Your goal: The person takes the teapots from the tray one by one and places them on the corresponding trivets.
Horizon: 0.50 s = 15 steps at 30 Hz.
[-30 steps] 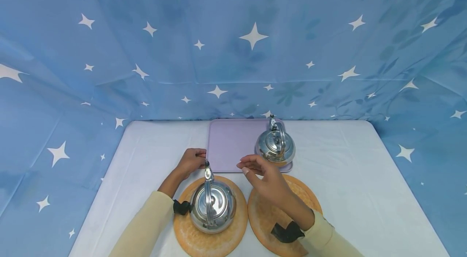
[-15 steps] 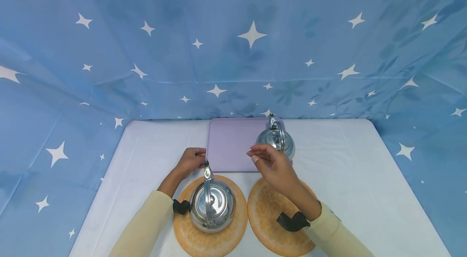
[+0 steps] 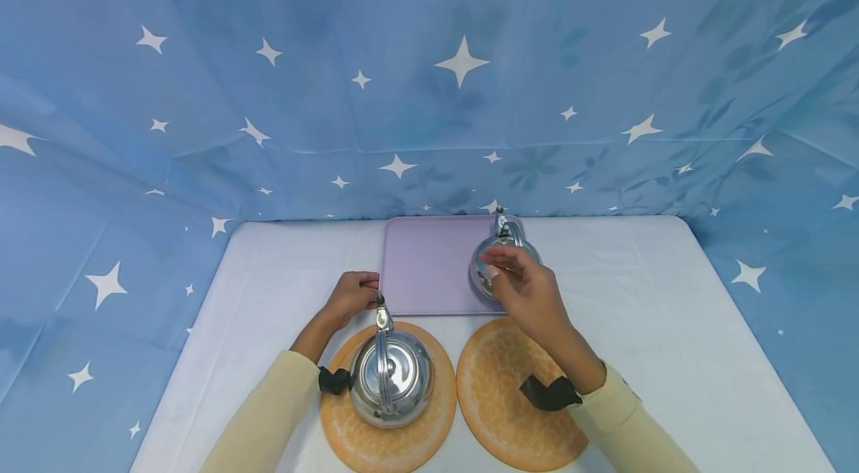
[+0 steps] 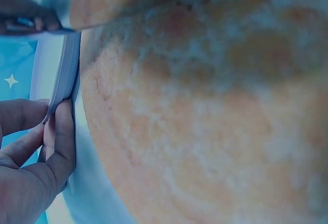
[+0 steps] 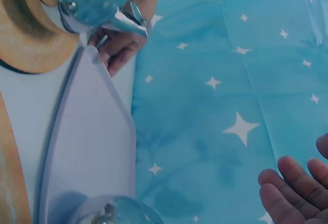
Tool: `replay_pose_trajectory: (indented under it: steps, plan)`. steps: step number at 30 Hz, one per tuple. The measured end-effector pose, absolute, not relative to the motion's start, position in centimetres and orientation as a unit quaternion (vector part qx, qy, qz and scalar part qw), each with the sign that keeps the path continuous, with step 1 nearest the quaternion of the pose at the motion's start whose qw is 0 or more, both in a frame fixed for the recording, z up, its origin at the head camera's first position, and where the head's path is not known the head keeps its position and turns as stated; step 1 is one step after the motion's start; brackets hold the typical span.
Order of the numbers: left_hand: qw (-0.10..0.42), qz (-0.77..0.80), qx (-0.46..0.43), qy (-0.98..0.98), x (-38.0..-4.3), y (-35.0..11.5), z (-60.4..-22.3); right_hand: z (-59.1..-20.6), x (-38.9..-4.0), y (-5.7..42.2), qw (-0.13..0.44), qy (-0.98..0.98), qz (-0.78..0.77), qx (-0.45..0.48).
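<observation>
At the near left corner of a lilac tray (image 3: 426, 264), my left hand (image 3: 349, 299) pinches the rim; the left wrist view has the thumb on one side and fingers (image 4: 64, 137) on the other. A shiny metal kettle (image 3: 479, 275) stands on the tray's right end, spout toward the back. My right hand (image 3: 530, 301) is in front of it in the head view, partly covering it. In the right wrist view, the right fingers (image 5: 294, 185) are loosely extended and hold nothing. A second metal kettle (image 3: 403, 383) stands beside my left wrist.
The second kettle rests on a round, orange-brown patterned placemat (image 3: 439, 413). A similar placemat (image 3: 493, 376) lies to its right, partly under my right forearm. Both lie on a white-covered table (image 3: 644, 309). Behind hangs a blue curtain (image 3: 403, 122) with white stars.
My right hand has moved right and farther back, from over the tray's near edge to over the kettle on the tray. The left hand, tray and both kettles have stayed put.
</observation>
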<state>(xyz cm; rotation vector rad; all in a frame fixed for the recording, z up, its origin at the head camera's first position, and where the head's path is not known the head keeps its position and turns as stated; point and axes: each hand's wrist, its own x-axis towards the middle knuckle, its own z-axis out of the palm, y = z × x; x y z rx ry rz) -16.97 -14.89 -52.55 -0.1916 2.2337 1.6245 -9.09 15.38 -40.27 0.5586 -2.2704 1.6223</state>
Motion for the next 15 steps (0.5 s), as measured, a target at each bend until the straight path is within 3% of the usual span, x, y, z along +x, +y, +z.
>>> replay_pose_trajectory:
  steps: [6,15]
  plan:
    - [0.185,0.571,-0.069,0.797,-17.0,-14.9,-52.6,-38.2,-8.7,15.6,0.185,-0.789,0.555,0.187]
    - [0.184,0.566,-0.076,0.800,-16.9,-14.8,-52.4,-38.4,-9.1,15.9,0.220,-0.784,0.548,0.190]
